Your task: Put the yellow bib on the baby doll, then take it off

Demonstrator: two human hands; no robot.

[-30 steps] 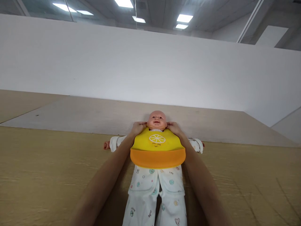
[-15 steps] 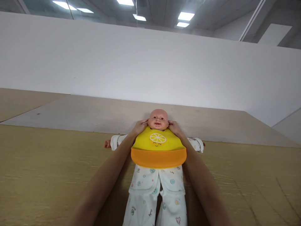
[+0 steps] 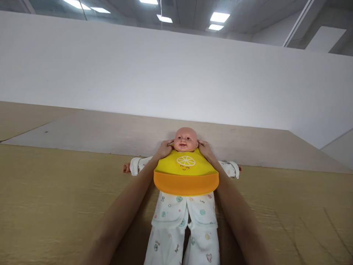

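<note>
You are reaching both arms up from the bottom of the frame toward a baby doll (image 3: 185,136), which is lying face up just below and slightly right of the centre, its head pointing toward the top. Your left hand (image 3: 166,148) is resting just left of the doll's neck, its fingertips reaching in beside the head; your right hand (image 3: 204,148) is mirroring it on the other side. The fingers are disappearing behind the head and neck, so you cannot tell from this view whether either hand is grasping anything or only touching.

Between your forearms, a yellow bib (image 3: 186,167) is covering the doll's chest, showing a white citrus slice and a small smiling face, with an orange pocket (image 3: 186,184) running along its lower edge. A white printed outfit (image 3: 168,211) is showing below the bib and down to the bottom edge, and the doll's sleeved arms are stretching out to both sides. The doll's body is lying on a tan surface (image 3: 60,198); a paler strip (image 3: 124,132) is running behind its head, and a white wall (image 3: 176,73) is filling the upper half beneath ceiling lights (image 3: 220,17).
</note>
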